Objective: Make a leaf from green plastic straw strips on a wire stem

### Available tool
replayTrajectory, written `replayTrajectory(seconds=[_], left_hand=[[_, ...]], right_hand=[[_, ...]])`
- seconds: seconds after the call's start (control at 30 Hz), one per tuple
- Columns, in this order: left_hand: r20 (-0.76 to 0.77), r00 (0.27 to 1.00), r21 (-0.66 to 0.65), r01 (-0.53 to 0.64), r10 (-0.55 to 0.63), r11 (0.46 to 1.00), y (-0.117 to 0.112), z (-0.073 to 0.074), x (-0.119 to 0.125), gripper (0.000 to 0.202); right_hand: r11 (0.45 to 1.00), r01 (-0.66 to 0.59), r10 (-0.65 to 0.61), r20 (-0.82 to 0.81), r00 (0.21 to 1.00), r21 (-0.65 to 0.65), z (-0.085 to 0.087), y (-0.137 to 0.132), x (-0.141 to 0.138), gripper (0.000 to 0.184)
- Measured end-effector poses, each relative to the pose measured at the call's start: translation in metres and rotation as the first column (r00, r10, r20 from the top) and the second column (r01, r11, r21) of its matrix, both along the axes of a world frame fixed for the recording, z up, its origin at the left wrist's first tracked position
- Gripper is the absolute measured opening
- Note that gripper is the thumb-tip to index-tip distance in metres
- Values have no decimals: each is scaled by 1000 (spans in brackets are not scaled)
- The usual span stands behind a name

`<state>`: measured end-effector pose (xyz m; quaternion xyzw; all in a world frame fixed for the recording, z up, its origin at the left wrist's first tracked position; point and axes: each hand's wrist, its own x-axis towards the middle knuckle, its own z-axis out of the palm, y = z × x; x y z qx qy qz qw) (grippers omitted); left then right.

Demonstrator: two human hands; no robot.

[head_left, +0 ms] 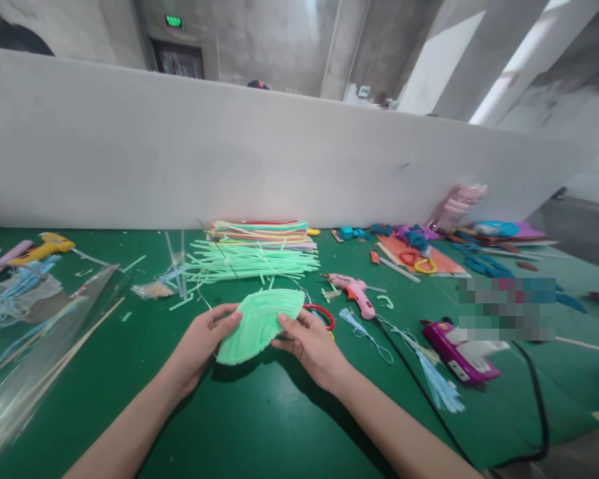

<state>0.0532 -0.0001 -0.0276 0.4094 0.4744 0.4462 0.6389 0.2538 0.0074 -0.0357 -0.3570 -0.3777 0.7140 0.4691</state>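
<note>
I hold a light green fan-shaped piece (257, 323) made of strips just above the green table (259, 419). My left hand (203, 339) grips its left edge with thumb on top. At the piece's right edge, my right hand (309, 346) pinches it with the fingers curled beneath. Red-handled scissors (321, 313) lie just behind my right hand. A heap of loose light green strips (249, 261) lies behind the piece, in front of a stack of coloured sheets (262, 233).
A pink glue gun (355, 293) and a purple glue gun (456, 356) lie to the right, with black cords across the table. A yellow glue gun (44, 247) and clear plastic wrapping (34, 332) sit left. A white partition (279, 159) runs behind. Blue craft pieces (479, 249) are scattered far right.
</note>
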Motion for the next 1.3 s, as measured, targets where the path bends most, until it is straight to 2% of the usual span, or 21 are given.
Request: replayTrajectory(seconds=[0.13, 0.23, 0.33, 0.43, 0.5, 0.57, 0.67, 0.8, 0.87, 0.93, 1.03, 1.17, 1.3], left_hand=[[8, 994, -9, -108, 109, 994, 2, 4, 0, 52], [172, 975, -65, -131, 140, 989, 2, 7, 0, 56], [457, 888, -130, 19, 43, 991, 2, 8, -2, 69], [594, 798, -109, 210, -106, 972, 1, 10, -3, 74], [624, 768, -79, 247, -145, 966, 0, 11, -4, 65], [631, 766, -72, 210, -119, 975, 0, 12, -5, 60], [604, 794, -70, 134, -65, 989, 1, 12, -9, 68], [567, 822, -69, 113, -54, 991, 4, 10, -15, 64], [542, 837, -63, 121, -68, 991, 5, 9, -15, 55], [480, 874, -59, 123, -80, 991, 3, 9, -15, 41], [283, 952, -55, 141, -120, 988, 0, 11, -11, 28], [35, 977, -47, 213, -211, 976, -1, 12, -8, 35], [-37, 983, -80, 178, -181, 981, 0, 13, -7, 41]], right_hand=[[995, 101, -100, -111, 989, 1, 5, 1, 0, 33], [987, 143, -129, -180, 975, 68, 5, 3, -1, 32], [975, 180, -161, -149, 976, 130, -2, 7, 0, 24], [962, 182, -178, -35, 983, 203, -12, 11, 2, 20], [956, 145, -156, 21, 988, 256, -14, 13, 4, 26], [953, 117, -132, 36, 991, 281, -12, 15, 7, 40], [960, 130, -127, -28, 991, 247, -2, 15, 11, 61], [984, 168, -163, -83, 983, 56, 10, 16, 17, 40], [987, 163, -162, -29, 986, 9, 12, 16, 18, 41], [993, 116, -118, 58, 991, 39, 11, 15, 19, 43], [994, -12, -11, 203, 979, 113, 7, 12, 17, 39], [973, -199, 156, 305, 939, 113, 0, 7, 13, 38], [959, -256, 204, 330, 922, 121, -2, 4, 11, 36]])
